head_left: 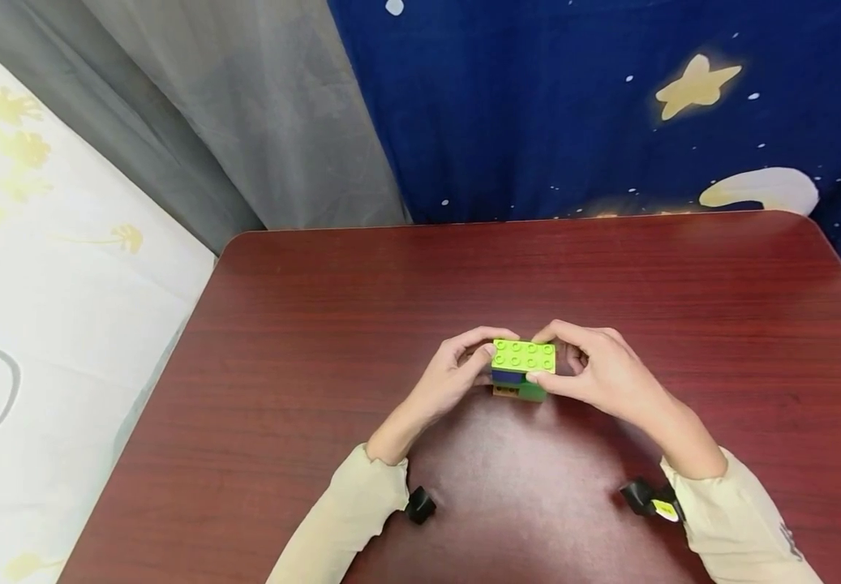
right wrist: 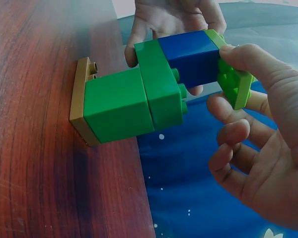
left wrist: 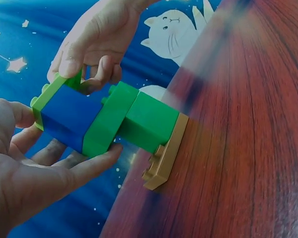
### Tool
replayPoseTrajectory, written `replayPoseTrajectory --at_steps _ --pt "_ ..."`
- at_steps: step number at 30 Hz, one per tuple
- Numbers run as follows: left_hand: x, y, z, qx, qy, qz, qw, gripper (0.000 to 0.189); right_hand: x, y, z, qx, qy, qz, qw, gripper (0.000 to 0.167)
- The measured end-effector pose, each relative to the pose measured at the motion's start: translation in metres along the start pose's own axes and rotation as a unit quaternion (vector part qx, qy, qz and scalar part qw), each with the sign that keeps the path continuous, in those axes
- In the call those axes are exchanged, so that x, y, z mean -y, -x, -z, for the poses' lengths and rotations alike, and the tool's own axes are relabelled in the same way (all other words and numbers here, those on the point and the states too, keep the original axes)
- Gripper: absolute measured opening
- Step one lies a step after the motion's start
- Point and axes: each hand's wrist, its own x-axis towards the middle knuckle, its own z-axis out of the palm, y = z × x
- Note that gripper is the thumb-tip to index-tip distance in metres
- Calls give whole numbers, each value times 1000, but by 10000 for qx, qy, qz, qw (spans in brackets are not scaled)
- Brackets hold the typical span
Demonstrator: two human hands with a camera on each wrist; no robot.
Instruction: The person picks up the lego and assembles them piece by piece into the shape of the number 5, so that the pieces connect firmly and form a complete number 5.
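A tower of toy building bricks stands on the table. Its tan base plate (left wrist: 170, 153) carries a green brick (right wrist: 116, 106), with a longer green brick (right wrist: 161, 87) set crosswise above. Over that sits a blue brick (left wrist: 72, 115), topped by a thin lime-green brick (head_left: 524, 357) that overhangs the blue one on the right. My left hand (head_left: 449, 375) holds the tower's upper left side, thumb at the lime-green brick's end and fingers around the blue and longer green bricks. My right hand (head_left: 610, 377) pinches the overhanging lime-green brick between thumb and index finger, its other fingers curled below.
The dark red wooden table (head_left: 332, 324) has rounded back corners. Behind it hang a grey curtain (head_left: 259, 113) and a blue star-patterned curtain (head_left: 537, 105). Black wrist devices (head_left: 421, 505) show by both cream sleeves (head_left: 350, 507).
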Motion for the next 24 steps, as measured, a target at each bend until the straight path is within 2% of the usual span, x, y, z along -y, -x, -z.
replayPoseTrajectory --at_steps 5,10,12,15,17,19,20,24 --pt "-17 4 -4 -86 -356 -56 9993 33 3 1 0 -37 337 77 9994 30" --pt "-28 8 -6 -456 -659 -237 9965 31 5 3 1 -25 634 103 9979 30" --pt "-28 8 -5 -535 -844 -474 9939 30 5 5 2 6 757 51 9971 31" --pt "-24 9 0 -565 -1438 -983 9831 30 7 9 4 5 954 -75 9954 39" --pt "-20 12 5 -594 -2111 -1368 9660 31 8 13 6 -75 1085 -161 9939 48" --pt "-17 16 11 -641 -2802 -1675 9430 34 10 19 9 -173 1205 -199 9924 58" --pt "-16 20 14 -654 -3154 -1793 9296 36 11 22 10 -206 1260 -188 9916 63" --pt "-23 37 25 -590 -4473 -2156 8660 52 9 41 11 -198 1578 55 9873 84"
